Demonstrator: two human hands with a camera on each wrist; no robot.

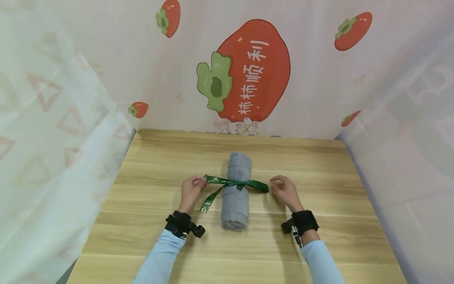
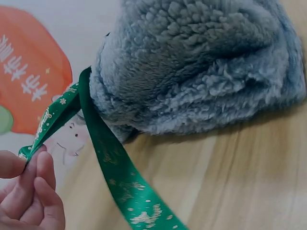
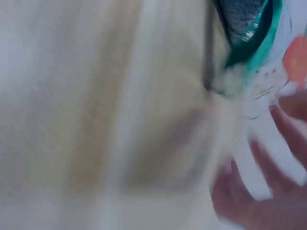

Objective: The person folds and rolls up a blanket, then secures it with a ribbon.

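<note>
A rolled grey fleece towel (image 1: 235, 209) lies lengthwise on the table, with a green ribbon (image 1: 257, 185) tied round its middle. My left hand (image 1: 192, 191) pinches one end of the ribbon between thumb and fingers, pulling it out to the left. In the left wrist view, a second ribbon tail (image 2: 117, 172) with gold print hangs loose beside the towel (image 2: 201, 72). To the right of the towel the ribbon sticks out as a loop. Just past that loop is my right hand (image 1: 286, 194), its fingers spread and bent loosely, holding nothing; the right wrist view is blurred.
The wooden table (image 1: 149, 244) extends around the towel on all sides. A pale curtain (image 1: 312, 90) with persimmon prints hangs behind its far edge, and further pale sheets drape at the left and right. Each wrist wears a black strap (image 1: 304, 221) with a small camera.
</note>
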